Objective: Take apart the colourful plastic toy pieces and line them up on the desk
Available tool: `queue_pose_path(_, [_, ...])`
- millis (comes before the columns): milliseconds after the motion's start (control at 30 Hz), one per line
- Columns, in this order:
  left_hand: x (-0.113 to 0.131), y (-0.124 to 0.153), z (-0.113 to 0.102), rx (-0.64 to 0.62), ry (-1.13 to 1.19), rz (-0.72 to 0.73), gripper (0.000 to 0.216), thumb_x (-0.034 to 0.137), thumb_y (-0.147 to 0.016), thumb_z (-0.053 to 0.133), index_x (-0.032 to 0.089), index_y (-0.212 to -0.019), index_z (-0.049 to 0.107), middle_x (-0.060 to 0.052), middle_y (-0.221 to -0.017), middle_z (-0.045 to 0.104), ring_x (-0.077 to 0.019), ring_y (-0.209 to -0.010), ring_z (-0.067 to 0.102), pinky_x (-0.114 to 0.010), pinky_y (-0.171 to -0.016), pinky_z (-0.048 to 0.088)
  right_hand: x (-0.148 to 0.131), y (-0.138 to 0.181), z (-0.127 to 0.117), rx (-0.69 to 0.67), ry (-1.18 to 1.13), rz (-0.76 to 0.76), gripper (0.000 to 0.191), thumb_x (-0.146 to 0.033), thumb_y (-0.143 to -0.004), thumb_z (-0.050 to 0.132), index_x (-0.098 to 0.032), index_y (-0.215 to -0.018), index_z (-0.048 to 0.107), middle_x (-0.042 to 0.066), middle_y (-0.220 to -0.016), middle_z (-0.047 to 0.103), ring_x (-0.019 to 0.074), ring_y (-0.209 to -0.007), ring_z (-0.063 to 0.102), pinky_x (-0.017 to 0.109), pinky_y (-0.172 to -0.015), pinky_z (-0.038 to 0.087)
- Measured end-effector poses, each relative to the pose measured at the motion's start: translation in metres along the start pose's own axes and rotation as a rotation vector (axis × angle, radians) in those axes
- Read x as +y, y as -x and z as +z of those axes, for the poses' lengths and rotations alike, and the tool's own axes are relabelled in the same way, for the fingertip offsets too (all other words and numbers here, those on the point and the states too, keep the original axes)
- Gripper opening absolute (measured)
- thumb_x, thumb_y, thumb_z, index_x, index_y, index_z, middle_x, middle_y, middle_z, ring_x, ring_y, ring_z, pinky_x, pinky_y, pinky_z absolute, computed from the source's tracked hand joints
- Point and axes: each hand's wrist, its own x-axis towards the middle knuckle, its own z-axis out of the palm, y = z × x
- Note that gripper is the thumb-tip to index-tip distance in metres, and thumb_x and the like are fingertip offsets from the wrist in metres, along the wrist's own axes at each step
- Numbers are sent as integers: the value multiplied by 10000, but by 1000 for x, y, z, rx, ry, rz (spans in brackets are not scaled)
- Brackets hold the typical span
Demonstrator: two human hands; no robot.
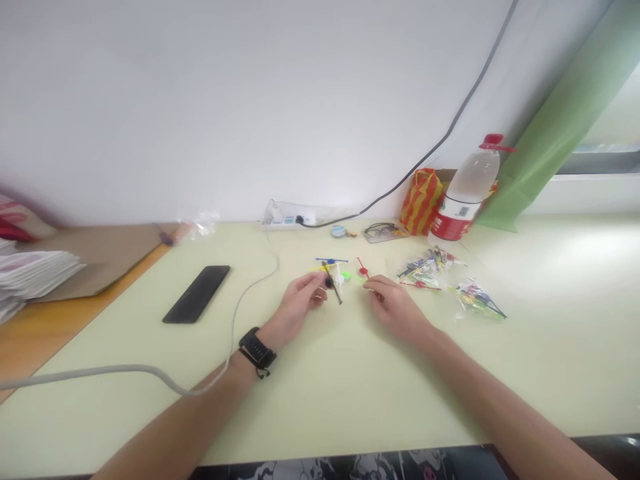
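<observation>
My left hand [300,300] is closed, its thumb and fingers pinching a thin black plastic stick with a round hub [329,282] above the table. Just beyond it lie a blue stick with a hub [331,261], a white one [340,277] and bright green and yellow pieces, partly overlapped. My right hand [395,303] is palm down with its fingers drawn together. Its fingertips meet the lower end of a red stick with a hub [363,271]; the exact grip is small and partly hidden. Another red stick [420,285] lies behind that hand.
Clear bags of coloured sticks [425,267] lie to the right, before a large bottle [465,193] and a striped bag [421,200]. A power strip [287,219] stands by the wall. A black phone [197,295] lies left; a grey cable [125,368] crosses my left forearm.
</observation>
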Motion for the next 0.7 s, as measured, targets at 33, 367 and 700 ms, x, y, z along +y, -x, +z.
queue_pose_path(33, [0, 0, 0, 1, 2, -1, 368, 505, -870, 743, 177, -1035, 763, -79, -1035, 700, -107, -737, 565, -254, -672, 425, 0, 0, 0, -1, 0, 5, 317, -56, -905, 472, -202, -1071, 699, 105, -1174, 710, 236, -1011, 703, 356, -862, 542])
queue_pose_path(367, [0, 0, -1, -7, -8, 2, 388, 506, -875, 735, 169, -1066, 762, -90, -1034, 697, -108, -736, 561, -250, -669, 434, -4, -2, -5, 62, 49, 84, 160, -159, -914, 518, -189, -855, 664, 72, -908, 685, 165, -663, 593, 298, -636, 453])
queue_pose_path(700, [-1, -1, 0, 9, 3, -7, 335, 463, -868, 740, 177, -1039, 767, -78, -1018, 712, -107, -723, 571, -253, -665, 428, -11, 0, -12, 109, -8, 110, 251, -150, -733, 504, -214, -570, 324, -43, -545, 342, 112, -526, 318, 288, -545, 237])
